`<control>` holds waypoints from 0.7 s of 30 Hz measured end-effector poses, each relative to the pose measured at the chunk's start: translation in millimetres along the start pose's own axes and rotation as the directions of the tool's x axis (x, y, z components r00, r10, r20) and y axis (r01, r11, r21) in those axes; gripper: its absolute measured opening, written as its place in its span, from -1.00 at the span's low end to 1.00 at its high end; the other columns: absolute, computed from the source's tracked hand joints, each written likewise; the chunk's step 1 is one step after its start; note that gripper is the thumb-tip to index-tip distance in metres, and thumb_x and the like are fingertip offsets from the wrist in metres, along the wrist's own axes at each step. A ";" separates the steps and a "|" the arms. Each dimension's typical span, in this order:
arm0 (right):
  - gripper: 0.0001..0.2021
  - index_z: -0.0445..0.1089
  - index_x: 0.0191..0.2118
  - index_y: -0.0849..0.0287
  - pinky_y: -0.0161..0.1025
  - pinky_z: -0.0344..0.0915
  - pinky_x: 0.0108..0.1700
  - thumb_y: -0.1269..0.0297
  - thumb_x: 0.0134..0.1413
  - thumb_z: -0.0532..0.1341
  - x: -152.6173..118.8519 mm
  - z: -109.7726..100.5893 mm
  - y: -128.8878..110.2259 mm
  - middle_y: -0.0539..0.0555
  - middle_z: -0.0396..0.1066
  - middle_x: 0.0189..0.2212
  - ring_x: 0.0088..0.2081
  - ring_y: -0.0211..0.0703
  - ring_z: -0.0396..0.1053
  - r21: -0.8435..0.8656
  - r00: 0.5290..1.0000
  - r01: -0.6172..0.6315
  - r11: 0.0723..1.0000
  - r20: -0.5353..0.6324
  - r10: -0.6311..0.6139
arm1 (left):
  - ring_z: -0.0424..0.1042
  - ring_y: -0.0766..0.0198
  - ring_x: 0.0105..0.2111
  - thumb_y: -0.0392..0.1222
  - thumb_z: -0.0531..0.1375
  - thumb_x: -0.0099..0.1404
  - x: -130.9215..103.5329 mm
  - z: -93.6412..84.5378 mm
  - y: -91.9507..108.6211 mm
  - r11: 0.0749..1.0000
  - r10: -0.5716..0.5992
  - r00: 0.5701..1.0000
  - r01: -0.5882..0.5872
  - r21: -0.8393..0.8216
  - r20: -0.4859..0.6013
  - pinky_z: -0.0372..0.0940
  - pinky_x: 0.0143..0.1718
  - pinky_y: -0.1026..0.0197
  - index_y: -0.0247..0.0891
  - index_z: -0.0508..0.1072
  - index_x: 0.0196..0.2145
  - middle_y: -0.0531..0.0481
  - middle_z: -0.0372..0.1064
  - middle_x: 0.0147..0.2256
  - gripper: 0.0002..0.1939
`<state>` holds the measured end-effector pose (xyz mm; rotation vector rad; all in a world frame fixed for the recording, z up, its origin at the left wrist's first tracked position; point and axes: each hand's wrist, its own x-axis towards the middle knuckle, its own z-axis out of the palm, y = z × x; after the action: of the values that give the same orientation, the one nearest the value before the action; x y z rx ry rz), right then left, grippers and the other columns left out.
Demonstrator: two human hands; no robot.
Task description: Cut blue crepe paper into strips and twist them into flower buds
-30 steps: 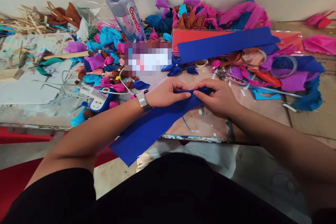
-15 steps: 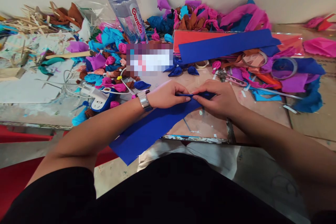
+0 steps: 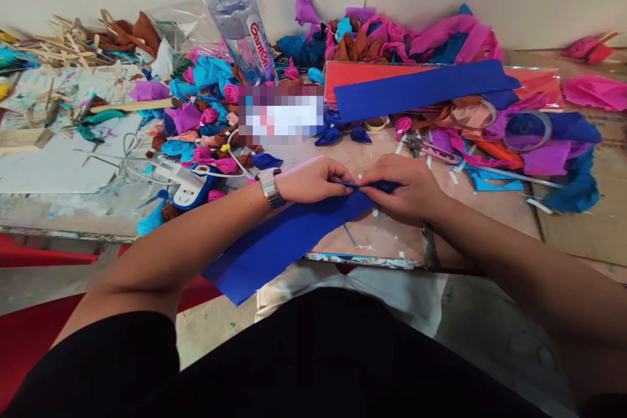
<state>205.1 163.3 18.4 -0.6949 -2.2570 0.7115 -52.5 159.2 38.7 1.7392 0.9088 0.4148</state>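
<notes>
Cluttered table (image 3: 392,235) beneath both hands (image 3: 313,180) (image 3: 404,186); fingertips pinching a blue strip's (image 3: 294,235) upper edge; material perhaps paper.

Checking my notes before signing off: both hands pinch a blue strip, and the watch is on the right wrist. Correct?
Not quite: the head view shows the watch worn on the left, not the right. The left hand and right hand do both pinch a blue strip.

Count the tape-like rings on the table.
3: a grey ring on blue and purple material at right, a pale ring on peach material beside it, and a small cream ring below the long blue strip. Others may be hidden.
</notes>
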 end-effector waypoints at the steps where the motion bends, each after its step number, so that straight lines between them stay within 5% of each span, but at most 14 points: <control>1: -0.90 0.71 -0.13 -0.11 0.05 0.46 -0.02 0.18 0.29 0.42 0.2 -0.4 -0.3 0.05 0.71 -0.24 -0.20 0.02 0.61 -0.002 1.000 0.000 1.000 0.001 0.000 | 0.41 0.37 -0.40 -0.13 0.36 0.26 0.0 -0.7 0.7 1.000 -0.006 1.000 0.006 -0.007 -0.001 0.29 -0.29 0.30 -0.26 0.75 -0.16 0.06 0.66 -0.30 -0.74; 9: -0.91 0.71 -0.16 -0.12 0.06 0.48 -0.01 0.21 0.28 0.41 0.9 -2.5 -6.5 0.06 0.70 -0.23 -0.18 0.05 0.60 -0.026 1.000 -0.018 1.000 -0.026 0.017 | 0.41 0.34 -0.39 0.16 0.36 0.35 -2.5 -2.3 3.1 0.987 -0.054 0.998 0.058 -0.150 0.030 0.28 -0.33 0.26 -0.32 0.72 -0.19 -0.02 0.60 -0.32 -0.57; 21: -0.88 0.69 -0.08 -0.08 0.02 0.47 -0.03 0.23 0.35 0.38 0.2 0.2 -3.8 0.04 0.71 -0.20 -0.16 0.04 0.61 -0.148 0.997 0.067 0.987 -0.039 -0.074 | 0.30 0.40 -0.45 0.11 0.41 0.29 -0.2 1.1 -1.9 0.990 -0.070 0.996 0.062 -0.127 -0.060 0.16 -0.40 0.31 -0.33 0.70 -0.24 0.04 0.52 -0.42 -0.62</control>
<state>203.8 160.6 20.8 -0.6898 -2.2978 0.4948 -52.6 158.6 36.5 1.5851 0.9632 0.4767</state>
